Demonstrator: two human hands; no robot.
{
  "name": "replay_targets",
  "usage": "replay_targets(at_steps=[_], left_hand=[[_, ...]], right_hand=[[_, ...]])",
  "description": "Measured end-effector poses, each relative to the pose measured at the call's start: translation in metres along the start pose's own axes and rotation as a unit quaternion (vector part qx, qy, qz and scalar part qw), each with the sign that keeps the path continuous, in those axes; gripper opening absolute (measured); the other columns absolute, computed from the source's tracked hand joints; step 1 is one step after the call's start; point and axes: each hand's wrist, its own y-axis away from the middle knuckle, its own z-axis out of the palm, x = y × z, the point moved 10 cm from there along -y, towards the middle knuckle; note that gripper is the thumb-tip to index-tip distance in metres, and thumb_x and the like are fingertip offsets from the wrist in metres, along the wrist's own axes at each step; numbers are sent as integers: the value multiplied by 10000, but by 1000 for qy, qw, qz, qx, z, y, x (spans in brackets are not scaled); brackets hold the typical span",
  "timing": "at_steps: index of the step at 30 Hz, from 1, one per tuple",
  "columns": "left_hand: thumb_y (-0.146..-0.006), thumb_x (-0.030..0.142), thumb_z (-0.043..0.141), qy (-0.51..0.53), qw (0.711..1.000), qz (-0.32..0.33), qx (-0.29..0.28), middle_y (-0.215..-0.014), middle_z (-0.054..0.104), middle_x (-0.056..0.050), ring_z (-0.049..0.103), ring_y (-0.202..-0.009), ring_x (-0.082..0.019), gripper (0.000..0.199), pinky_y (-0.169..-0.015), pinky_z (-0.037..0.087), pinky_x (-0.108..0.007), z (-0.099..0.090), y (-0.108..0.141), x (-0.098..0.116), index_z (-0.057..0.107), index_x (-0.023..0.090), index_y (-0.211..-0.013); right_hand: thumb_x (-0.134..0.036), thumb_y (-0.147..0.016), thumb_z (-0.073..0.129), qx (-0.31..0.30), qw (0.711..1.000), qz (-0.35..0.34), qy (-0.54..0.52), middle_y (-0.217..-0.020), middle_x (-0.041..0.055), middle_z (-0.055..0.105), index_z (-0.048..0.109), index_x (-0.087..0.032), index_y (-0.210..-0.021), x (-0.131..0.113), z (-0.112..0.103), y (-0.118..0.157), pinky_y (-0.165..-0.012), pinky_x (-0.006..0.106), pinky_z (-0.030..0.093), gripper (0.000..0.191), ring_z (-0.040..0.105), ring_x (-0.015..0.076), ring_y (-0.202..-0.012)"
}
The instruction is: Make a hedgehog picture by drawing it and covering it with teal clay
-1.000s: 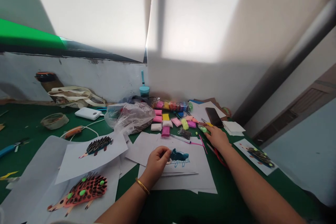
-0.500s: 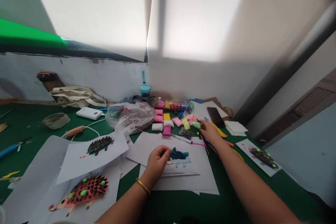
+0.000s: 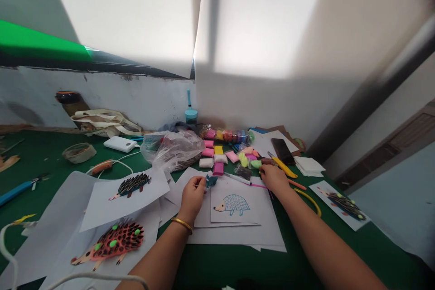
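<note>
My left hand [image 3: 193,197], its thumb and fingers pinched, holds a small dark teal piece of clay [image 3: 211,181] above the white paper. Just right of it lies a sheet with a blue-outlined hedgehog drawing [image 3: 235,204], its face coloured in a pale tone. My right hand [image 3: 276,178] is down at the right of the clay packets, fingers curled together; whatever they grip is hidden. Close to those fingers are a green clay lump [image 3: 256,163], a yellow-handled cutter [image 3: 284,167] and a white pen [image 3: 238,178].
Several clay packets [image 3: 218,169] and a crumpled plastic bag [image 3: 175,149] lie behind the paper. Finished hedgehog pictures rest on both sides, one with a red clay body [image 3: 117,244]. A phone [image 3: 282,150], a white power bank [image 3: 120,144] and blue-handled pliers [image 3: 15,192] are around.
My left hand has moved the teal clay up and left, off the hedgehog drawing, which now shows whole. My right hand stays by the clay packets. The view has shifted slightly.
</note>
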Motion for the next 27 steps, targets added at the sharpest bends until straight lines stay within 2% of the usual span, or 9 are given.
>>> replay_targets(at_steps=[3,7,11,15,20,23,25,27], left_hand=[[-829,629,538,-6,1000,-2,8,-772,666,-53,606,-627,-172,530,-608,487,-286,-3,-2,-3,715,145,-949],[-889,692,380,-1,1000,-12,1,-841,675,-79,622,-653,-173,666,-632,494,-299,-2,-1,-7,712,134,-1038],[-918,686,321,-7,1000,-13,-7,-912,695,-101,656,-750,-200,674,-679,506,-318,-1,1,-8,684,143,-1081],[-945,627,333,-61,996,55,22,-1008,688,-121,647,-895,-243,598,-805,502,-381,-7,3,7,689,156,-1039],[-958,513,414,-92,987,127,34,-1059,650,-97,579,-1057,-261,418,-968,430,-406,-9,13,38,691,203,-1012],[-963,426,453,-143,966,215,-4,-1051,639,-98,578,-1038,-261,324,-951,443,-407,5,30,64,684,205,-1020],[-934,395,536,-152,955,247,-58,-1095,632,-98,575,-1053,-259,271,-950,449,-398,21,42,72,675,216,-1083],[-894,380,617,-154,948,262,-100,-1123,633,-94,574,-1056,-256,306,-944,453,-390,35,52,74,656,231,-1159]], right_hand=[[-195,-829,554,17,999,1,-30,-874,94,692,699,-199,-856,-4,-9,5,-774,332,419,147,624,251,-887],[-263,-855,506,35,993,-1,-111,-937,84,699,678,-199,-946,-13,-22,18,-765,316,438,205,628,236,-885],[-334,-853,494,8,976,-37,-215,-908,48,705,670,-202,-936,-45,-23,38,-720,295,466,235,634,208,-813],[-350,-842,516,-31,948,-63,-311,-918,37,707,682,-208,-900,-79,-16,52,-738,300,471,226,634,204,-831],[-404,-833,558,-59,912,-47,-403,-849,36,695,681,-199,-896,-95,-6,55,-731,318,472,246,622,205,-800],[-433,-827,583,-100,873,-33,-475,-794,28,671,676,-188,-887,-109,0,60,-707,310,471,268,605,187,-755],[-447,-818,606,-128,841,-28,-525,-771,21,655,677,-188,-870,-122,1,67,-705,308,466,274,595,180,-747],[-454,-809,629,-146,817,-35,-557,-751,15,647,677,-190,-841,-135,1,74,-697,306,460,271,583,176,-735]])
